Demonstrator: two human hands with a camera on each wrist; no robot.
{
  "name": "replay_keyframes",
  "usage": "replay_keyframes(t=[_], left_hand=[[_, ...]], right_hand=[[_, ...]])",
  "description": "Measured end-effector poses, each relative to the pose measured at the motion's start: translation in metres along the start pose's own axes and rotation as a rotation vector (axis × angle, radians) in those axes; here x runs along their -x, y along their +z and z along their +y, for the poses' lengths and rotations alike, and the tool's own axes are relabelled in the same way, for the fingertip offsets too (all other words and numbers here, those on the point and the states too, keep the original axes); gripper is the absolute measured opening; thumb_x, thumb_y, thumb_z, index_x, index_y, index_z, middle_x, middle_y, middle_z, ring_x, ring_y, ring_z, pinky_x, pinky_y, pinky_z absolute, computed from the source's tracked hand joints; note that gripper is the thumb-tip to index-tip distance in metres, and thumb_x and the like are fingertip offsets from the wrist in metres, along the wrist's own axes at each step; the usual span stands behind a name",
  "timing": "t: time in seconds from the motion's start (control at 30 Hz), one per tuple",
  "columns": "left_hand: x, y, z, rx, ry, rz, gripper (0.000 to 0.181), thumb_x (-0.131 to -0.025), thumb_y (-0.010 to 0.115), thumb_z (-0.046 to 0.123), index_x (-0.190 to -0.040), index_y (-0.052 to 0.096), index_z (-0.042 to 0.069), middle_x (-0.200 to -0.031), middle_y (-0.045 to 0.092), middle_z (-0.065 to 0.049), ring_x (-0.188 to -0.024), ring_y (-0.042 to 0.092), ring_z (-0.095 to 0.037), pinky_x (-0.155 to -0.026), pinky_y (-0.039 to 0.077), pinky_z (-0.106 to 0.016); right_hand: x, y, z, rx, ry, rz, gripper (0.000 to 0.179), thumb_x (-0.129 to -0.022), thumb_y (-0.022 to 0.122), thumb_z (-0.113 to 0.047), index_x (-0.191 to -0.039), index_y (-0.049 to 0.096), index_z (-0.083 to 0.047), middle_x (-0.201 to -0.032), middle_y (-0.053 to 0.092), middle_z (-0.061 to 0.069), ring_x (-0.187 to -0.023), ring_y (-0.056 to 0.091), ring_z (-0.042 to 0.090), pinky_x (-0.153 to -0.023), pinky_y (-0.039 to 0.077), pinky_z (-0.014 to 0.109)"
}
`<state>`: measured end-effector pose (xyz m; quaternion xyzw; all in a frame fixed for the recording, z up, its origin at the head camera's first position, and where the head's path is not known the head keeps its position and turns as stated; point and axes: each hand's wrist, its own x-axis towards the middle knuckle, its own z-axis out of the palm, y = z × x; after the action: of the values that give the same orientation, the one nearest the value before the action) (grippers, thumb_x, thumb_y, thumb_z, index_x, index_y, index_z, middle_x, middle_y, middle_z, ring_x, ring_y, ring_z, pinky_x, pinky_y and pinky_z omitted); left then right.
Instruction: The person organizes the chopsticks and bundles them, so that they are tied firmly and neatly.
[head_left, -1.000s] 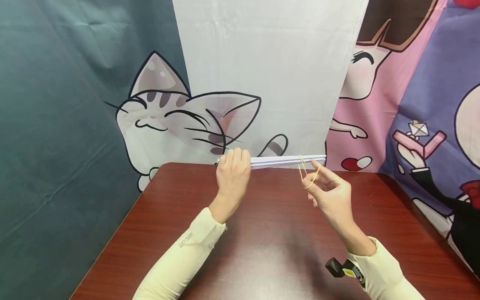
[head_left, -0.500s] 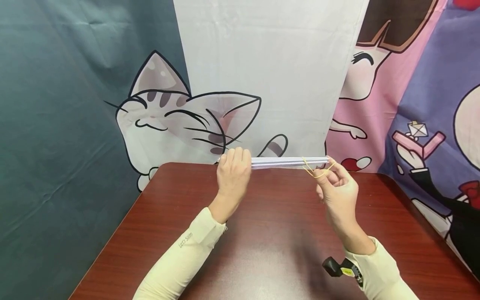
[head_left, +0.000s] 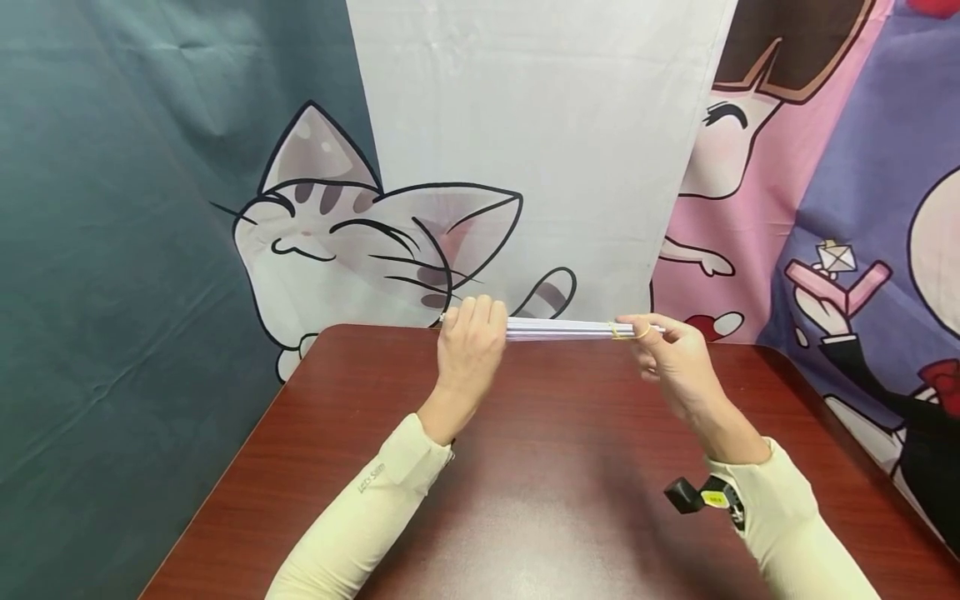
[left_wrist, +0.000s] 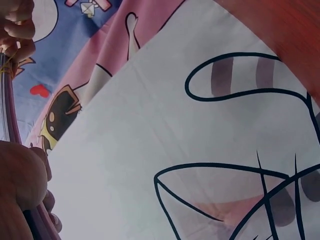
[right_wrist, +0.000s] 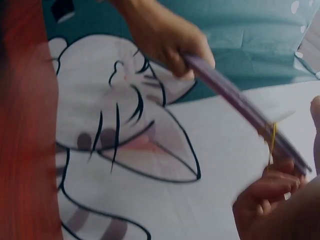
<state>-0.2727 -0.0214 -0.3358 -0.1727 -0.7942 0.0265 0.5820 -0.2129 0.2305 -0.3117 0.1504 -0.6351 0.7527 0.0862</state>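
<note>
A long, thin, layered bundle (head_left: 558, 329), white and pale lilac, lies level in the air above the table's far edge. My left hand (head_left: 471, 350) grips it near its left end, fingers wrapped over it. Around the bundle near its right end runs a yellow rubber band (head_left: 614, 332), which also shows in the right wrist view as a thin yellow loop (right_wrist: 274, 136). My right hand (head_left: 681, 360) pinches the band at that end, thumb and forefinger right by the bundle's tip. In the left wrist view the bundle (left_wrist: 7, 105) stretches between both hands.
Below the hands is a brown wooden table (head_left: 525, 467) with rounded far corners. A printed cloth backdrop (head_left: 585, 150) with cartoon figures hangs close behind it. A small black camera (head_left: 684, 496) sticks out from the right wrist.
The rubber band was stretched wide below the bundle and now lies close around it. My right hand first moved right along the bundle, then its thumb rose to the bundle's end. My left hand barely moved.
</note>
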Motion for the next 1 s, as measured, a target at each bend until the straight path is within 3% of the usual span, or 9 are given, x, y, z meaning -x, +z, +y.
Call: replay_keyframes(t=[0.17, 0.37, 0.53, 0.67, 0.8, 0.9, 1.0], left_hand=[[-0.001, -0.001, 0.001, 0.003, 0.031, 0.007, 0.025, -0.094, 0.044, 0.002, -0.072, 0.047, 0.013, -0.069, 0.043, -0.002, -0.068, 0.045, -0.020, -0.066, 0.032, -0.034], [-0.001, -0.003, 0.003, -0.001, 0.046, 0.007, 0.024, -0.094, 0.045, 0.003, -0.072, 0.047, 0.014, -0.069, 0.043, -0.002, -0.069, 0.045, -0.020, -0.066, 0.032, -0.034], [-0.002, -0.006, 0.005, 0.000, 0.043, -0.008, 0.024, -0.094, 0.045, 0.003, -0.073, 0.048, 0.013, -0.070, 0.044, -0.002, -0.069, 0.046, -0.020, -0.067, 0.032, -0.033], [-0.002, -0.006, 0.005, -0.002, 0.040, -0.011, 0.024, -0.096, 0.045, 0.004, -0.074, 0.049, 0.013, -0.070, 0.044, -0.002, -0.069, 0.046, -0.020, -0.067, 0.032, -0.033], [-0.002, -0.006, 0.003, -0.003, 0.025, -0.011, 0.024, -0.096, 0.044, 0.005, -0.074, 0.049, 0.013, -0.070, 0.044, -0.002, -0.070, 0.046, -0.020, -0.066, 0.032, -0.034], [-0.003, -0.006, 0.002, -0.003, 0.013, -0.016, 0.024, -0.096, 0.043, 0.005, -0.074, 0.049, 0.013, -0.071, 0.045, -0.002, -0.070, 0.047, -0.021, -0.067, 0.033, -0.034], [-0.003, -0.006, 0.002, -0.007, 0.015, -0.023, 0.025, -0.097, 0.042, 0.005, -0.074, 0.049, 0.013, -0.071, 0.045, -0.003, -0.071, 0.047, -0.021, -0.067, 0.033, -0.034]], right_hand=[[-0.006, -0.011, -0.002, 0.041, 0.047, -0.108, 0.021, -0.099, 0.057, -0.009, -0.095, 0.077, -0.014, -0.070, 0.057, -0.004, -0.056, 0.031, 0.011, -0.050, 0.018, 0.032], [-0.013, -0.014, -0.004, 0.145, 0.086, -0.115, 0.018, -0.095, 0.061, -0.006, -0.088, 0.075, -0.015, -0.079, 0.067, -0.003, -0.066, 0.052, 0.006, -0.054, 0.043, 0.020], [-0.018, -0.016, -0.002, 0.146, 0.006, -0.202, 0.022, -0.091, 0.053, 0.006, -0.089, 0.069, -0.009, -0.073, 0.060, -0.002, -0.057, 0.042, 0.009, -0.047, 0.030, 0.027], [-0.018, -0.017, -0.003, 0.129, -0.030, -0.271, 0.027, -0.090, 0.047, 0.010, -0.097, 0.067, -0.007, -0.076, 0.061, 0.000, -0.058, 0.046, 0.012, -0.049, 0.034, 0.027], [-0.016, -0.019, -0.004, 0.130, -0.077, -0.223, 0.023, -0.094, 0.053, 0.006, -0.109, 0.067, -0.004, -0.094, 0.070, 0.003, -0.067, 0.057, 0.012, -0.056, 0.044, 0.022], [-0.016, -0.024, -0.007, 0.244, -0.145, -0.163, 0.022, -0.090, 0.063, 0.005, -0.112, 0.068, 0.001, -0.104, 0.072, 0.001, -0.074, 0.064, 0.010, -0.065, 0.051, 0.021], [-0.016, -0.027, -0.012, 0.389, -0.211, -0.119, 0.022, -0.082, 0.072, 0.008, -0.105, 0.070, 0.007, -0.099, 0.073, 0.000, -0.074, 0.067, 0.010, -0.068, 0.054, 0.020]])
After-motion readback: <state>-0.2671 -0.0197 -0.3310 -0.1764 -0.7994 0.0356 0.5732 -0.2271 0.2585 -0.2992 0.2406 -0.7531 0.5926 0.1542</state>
